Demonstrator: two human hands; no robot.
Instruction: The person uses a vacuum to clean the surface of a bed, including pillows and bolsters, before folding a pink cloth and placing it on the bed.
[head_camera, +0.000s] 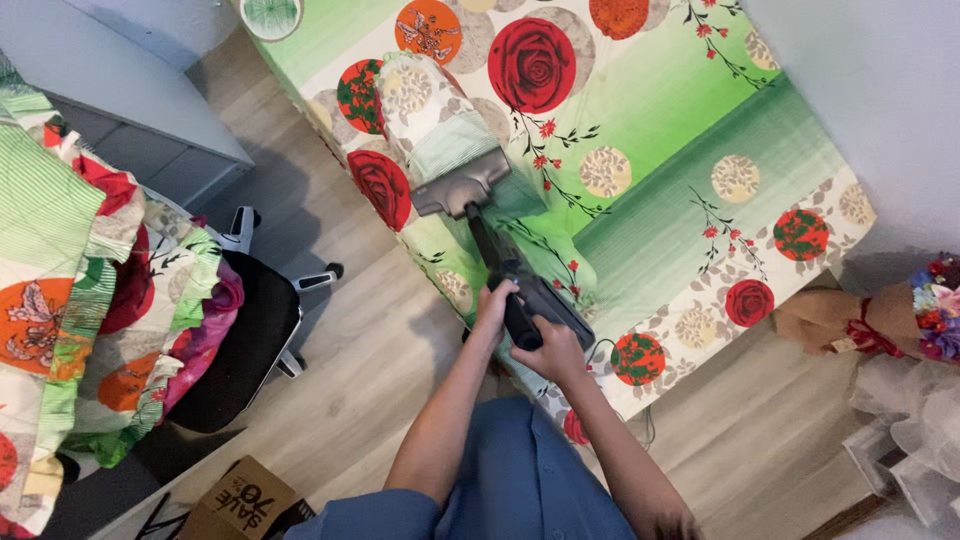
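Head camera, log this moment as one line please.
left hand: on vacuum body | right hand: grips handle | vacuum head: on pillow | mattress: floral sheet

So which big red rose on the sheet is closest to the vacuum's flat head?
The red rose on the mattress edge, just left of the vacuum head. The bigger rose sits farther up the sheet, and the small rose lies far right.

One camera, worn on the head, looks steeply down past the person's chest and arms. It faces the foot of a bed (690, 190) with a flowered sheet, close enough that the forearms fill the lower middle. Wooden floor (350, 350) and an office chair (250, 330) lie at left.
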